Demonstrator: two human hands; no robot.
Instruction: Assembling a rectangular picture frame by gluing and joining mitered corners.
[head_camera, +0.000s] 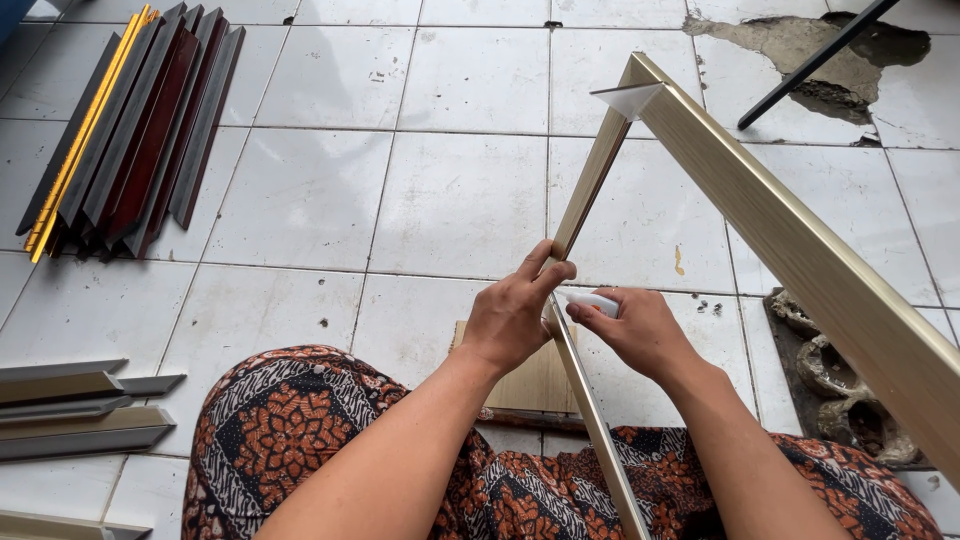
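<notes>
My left hand (512, 312) grips the near corner of a pale gold wooden picture frame (800, 250), where two mitred bars meet. The frame stands tilted above my lap, its far corner (632, 92) fitted with a white triangular piece. My right hand (640, 330) holds a small white tube (592, 300), its tip touching the joint beside my left thumb. One bar (600, 440) runs down over my patterned skirt.
A stack of dark and gold moulding strips (130, 130) lies at upper left on the white tiled floor. Shorter grey mitred pieces (80, 410) lie at lower left. A wooden board (535, 385) rests under the hands. Broken floor (800, 45) and a black rod (815, 62) at top right.
</notes>
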